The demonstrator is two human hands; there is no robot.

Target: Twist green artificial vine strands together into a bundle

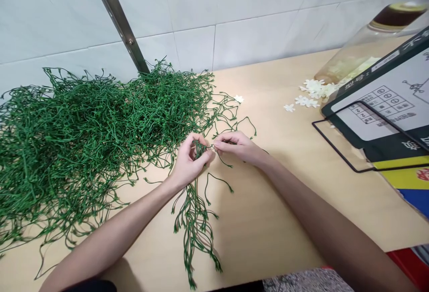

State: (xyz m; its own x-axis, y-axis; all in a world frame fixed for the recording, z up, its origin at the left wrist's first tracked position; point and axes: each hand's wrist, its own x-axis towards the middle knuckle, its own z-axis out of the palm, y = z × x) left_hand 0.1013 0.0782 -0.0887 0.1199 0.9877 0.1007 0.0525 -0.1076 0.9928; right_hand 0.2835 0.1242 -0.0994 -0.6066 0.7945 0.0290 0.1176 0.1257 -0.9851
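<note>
My left hand (192,158) is closed around a bunch of thin green artificial stems (194,225), whose budded ends hang down over the table toward me. Close beside it, my right hand (236,146) pinches a green stem between thumb and fingertips, and part of a stem trails below its fingers. The fingertips of both hands nearly meet. One loose stem (219,179) lies on the table just below them. A large tangled heap of the same green stems (100,117) spreads to the left, with stragglers reaching behind my hands.
White flower pieces (313,88) lie at the right near a tilted clear bottle (355,55). A printed box (395,99) with a black wire frame (355,170) stands in front. A metal upright (120,23) meets the table (268,220) at the tiled wall (254,37).
</note>
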